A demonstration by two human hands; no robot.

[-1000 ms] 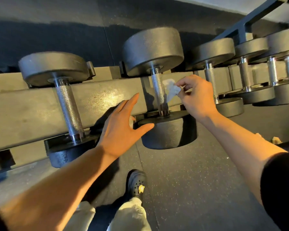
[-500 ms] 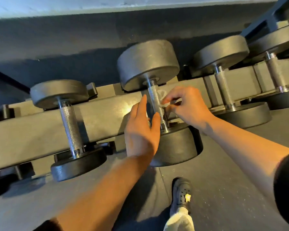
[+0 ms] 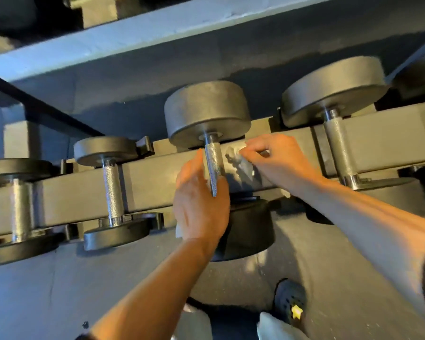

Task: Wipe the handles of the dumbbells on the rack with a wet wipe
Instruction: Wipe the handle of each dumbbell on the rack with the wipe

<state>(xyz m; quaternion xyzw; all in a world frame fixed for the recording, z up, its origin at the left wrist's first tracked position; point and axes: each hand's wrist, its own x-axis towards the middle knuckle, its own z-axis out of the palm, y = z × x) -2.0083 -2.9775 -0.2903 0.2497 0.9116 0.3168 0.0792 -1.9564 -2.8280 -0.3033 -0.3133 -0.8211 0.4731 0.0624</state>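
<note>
A large black dumbbell (image 3: pixel 206 111) lies across the rack rail (image 3: pixel 152 177) in the middle of the view, its knurled steel handle (image 3: pixel 213 165) bare between my hands. My right hand (image 3: pixel 275 158) pinches a crumpled white wet wipe (image 3: pixel 238 160) just right of the handle. My left hand (image 3: pixel 201 204) reaches around the handle's lower part from the left, fingers straight along it, thumb on the right side. A scrap of white shows under that hand; whether it grips the handle I cannot tell.
A smaller dumbbell (image 3: pixel 112 190) sits to the left, another (image 3: pixel 20 204) at the far left edge. A bigger dumbbell (image 3: pixel 336 143) rests to the right. An upper rack shelf (image 3: pixel 157 38) overhangs. My dark shoe (image 3: pixel 290 305) stands on the grey rubber floor (image 3: pixel 59 290).
The view has closed in on the rack. My left hand moved from the lower weight head up onto the handle. My right hand stays beside the handle with the wipe.
</note>
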